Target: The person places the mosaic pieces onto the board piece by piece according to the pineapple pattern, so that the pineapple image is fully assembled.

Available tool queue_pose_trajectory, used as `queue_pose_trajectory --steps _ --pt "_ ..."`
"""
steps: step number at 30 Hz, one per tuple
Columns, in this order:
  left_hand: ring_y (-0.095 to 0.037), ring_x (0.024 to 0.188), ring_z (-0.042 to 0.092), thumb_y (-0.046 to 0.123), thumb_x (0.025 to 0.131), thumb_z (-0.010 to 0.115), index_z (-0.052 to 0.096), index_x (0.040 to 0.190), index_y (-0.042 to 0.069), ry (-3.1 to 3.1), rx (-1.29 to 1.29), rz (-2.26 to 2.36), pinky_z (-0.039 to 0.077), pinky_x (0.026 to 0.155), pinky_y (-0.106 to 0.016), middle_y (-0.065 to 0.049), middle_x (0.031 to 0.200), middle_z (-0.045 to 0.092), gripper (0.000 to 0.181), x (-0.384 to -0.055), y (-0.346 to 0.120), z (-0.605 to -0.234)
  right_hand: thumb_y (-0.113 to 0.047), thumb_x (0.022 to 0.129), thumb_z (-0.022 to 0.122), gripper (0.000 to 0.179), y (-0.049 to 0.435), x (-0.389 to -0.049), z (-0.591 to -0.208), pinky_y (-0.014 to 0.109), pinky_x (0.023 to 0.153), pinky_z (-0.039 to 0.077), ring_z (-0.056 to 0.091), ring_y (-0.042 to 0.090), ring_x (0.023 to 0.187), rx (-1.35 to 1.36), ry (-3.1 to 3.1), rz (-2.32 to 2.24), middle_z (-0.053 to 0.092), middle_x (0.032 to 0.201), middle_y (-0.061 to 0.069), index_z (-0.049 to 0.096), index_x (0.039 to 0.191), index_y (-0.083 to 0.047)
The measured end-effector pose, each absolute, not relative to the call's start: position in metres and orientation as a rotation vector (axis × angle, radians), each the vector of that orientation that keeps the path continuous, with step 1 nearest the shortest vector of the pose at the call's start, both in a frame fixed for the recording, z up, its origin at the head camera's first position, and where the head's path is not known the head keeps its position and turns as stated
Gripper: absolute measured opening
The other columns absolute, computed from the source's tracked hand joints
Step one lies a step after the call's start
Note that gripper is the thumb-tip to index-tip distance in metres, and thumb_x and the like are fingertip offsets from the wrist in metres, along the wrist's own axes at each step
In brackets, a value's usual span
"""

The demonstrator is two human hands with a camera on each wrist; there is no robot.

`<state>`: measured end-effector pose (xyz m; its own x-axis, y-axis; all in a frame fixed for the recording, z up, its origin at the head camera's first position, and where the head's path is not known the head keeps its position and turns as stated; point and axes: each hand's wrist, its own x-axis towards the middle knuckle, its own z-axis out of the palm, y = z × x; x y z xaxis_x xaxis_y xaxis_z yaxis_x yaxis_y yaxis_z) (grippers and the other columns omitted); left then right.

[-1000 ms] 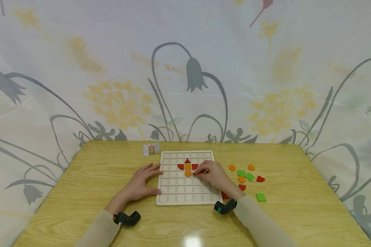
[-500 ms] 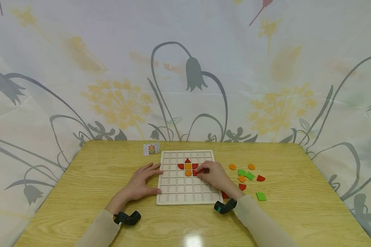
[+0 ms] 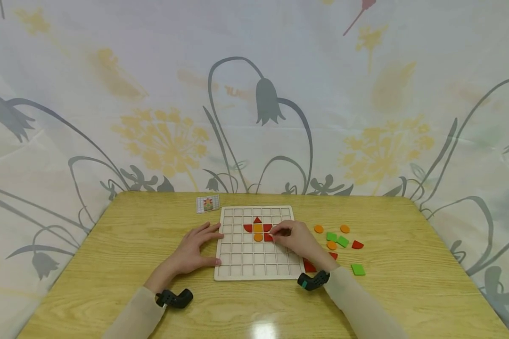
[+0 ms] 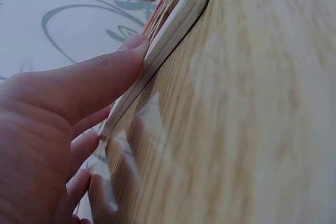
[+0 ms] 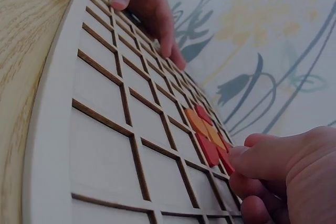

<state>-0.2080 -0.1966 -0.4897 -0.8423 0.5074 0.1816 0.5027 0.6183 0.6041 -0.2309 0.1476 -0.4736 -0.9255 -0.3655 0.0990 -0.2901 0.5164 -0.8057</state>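
"Where's the left hand point(image 3: 190, 252)?"

"Spread wide, touching the pale wooden grid board's point(image 3: 241, 259) left edge."

"And the right point(image 3: 298, 240)?"

"Fingertips narrowed at a flat red piece point(image 3: 267, 238), in the cell right of the round orange piece point(image 3: 258, 237)."

"Pinching it?"

"I can't tell."

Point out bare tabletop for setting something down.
Free: the yellowish wooden table left of the left hand, and right of the nearest green square tile. Crowded: just right of the pale wooden grid board, with orange discs and red quarter-round tiles.
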Motion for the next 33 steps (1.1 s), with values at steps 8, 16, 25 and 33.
queue_pose_trajectory --steps 8,16,25,33 --pt "-0.039 0.147 0.021 0.042 0.081 0.081 0.063 0.135 0.016 2.820 0.872 1.047 0.012 0.108 -0.073 -0.007 0.157 0.039 0.062 -0.208 -0.196 -0.488 -0.008 0.093 0.070 0.015 0.180 -0.230 -0.459 0.029 0.071 0.053 0.064 0.017 0.083 -0.649 2.693 -1.389 0.071 0.102 0.006 0.075 0.106 -0.004" --pt "-0.040 0.147 0.022 0.042 0.082 0.080 0.063 0.135 0.014 2.816 0.883 1.047 0.013 0.108 -0.072 -0.008 0.156 0.039 0.062 -0.207 -0.195 -0.486 -0.011 0.094 0.070 0.016 0.219 -0.218 -0.453 0.030 0.074 0.053 0.064 0.016 0.088 -0.633 2.761 -1.245 0.070 0.101 0.001 0.075 0.108 -0.007" --pt "-0.039 0.147 0.021 0.042 0.081 0.080 0.063 0.135 0.015 2.811 0.861 1.051 0.011 0.108 -0.072 -0.007 0.157 0.038 0.063 -0.206 -0.195 -0.487 -0.010 0.093 0.071 0.015 0.264 -0.202 -0.457 0.028 0.071 0.054 0.063 0.011 0.086 -0.678 2.790 -1.164 0.069 0.099 -0.001 0.075 0.108 -0.008" --pt "-0.039 0.147 0.021 0.043 0.082 0.080 0.063 0.135 0.016 2.812 0.869 1.051 0.012 0.108 -0.072 -0.007 0.157 0.038 0.062 -0.207 -0.196 -0.487 -0.012 0.089 0.075 0.021 0.284 -0.192 -0.456 0.027 0.070 0.052 0.063 0.012 0.088 -0.716 2.756 -1.073 0.072 0.101 0.000 0.075 0.109 -0.008"
